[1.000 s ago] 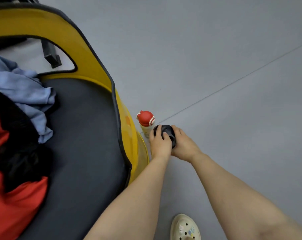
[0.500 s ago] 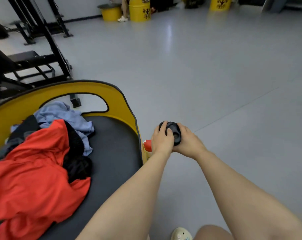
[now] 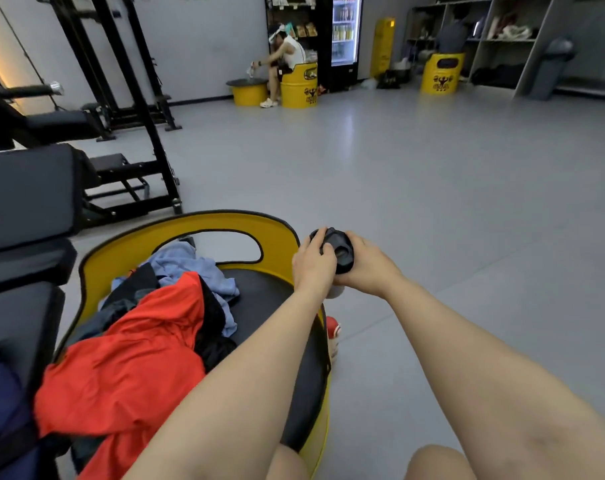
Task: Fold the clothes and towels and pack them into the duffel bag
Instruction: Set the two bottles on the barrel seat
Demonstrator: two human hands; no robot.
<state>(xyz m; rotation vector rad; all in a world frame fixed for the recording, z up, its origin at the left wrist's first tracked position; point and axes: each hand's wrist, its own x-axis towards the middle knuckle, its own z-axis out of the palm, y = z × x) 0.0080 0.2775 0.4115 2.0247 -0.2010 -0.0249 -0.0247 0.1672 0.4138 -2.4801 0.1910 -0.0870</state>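
Beside the yellow seat [image 3: 176, 225], both hands, left hand [image 3: 313, 263] and right hand [image 3: 370, 268], are gripping a black-lidded bottle [image 3: 337, 249]; unfolded clothes [image 3: 131, 355] are waiting on the seat, best smoothed flat before folding.

Two bare forearms, reaching in from the bottom edge, with no sleeve, cuff, watch, band or bracelet anywhere along them. Left hand [image 3: 313, 261] and right hand [image 3: 366, 268] both bare too: no glove, no ring to be seen on the visible fingers. Short, plain fingernails on the left hand, without polish as far as can be told. At the bottom edge, two bare knees, rounded, uncovered by any trouser leg or shorts hem in view. Upper arms, shoulders and torso out of frame, so clothing there cannot be told.
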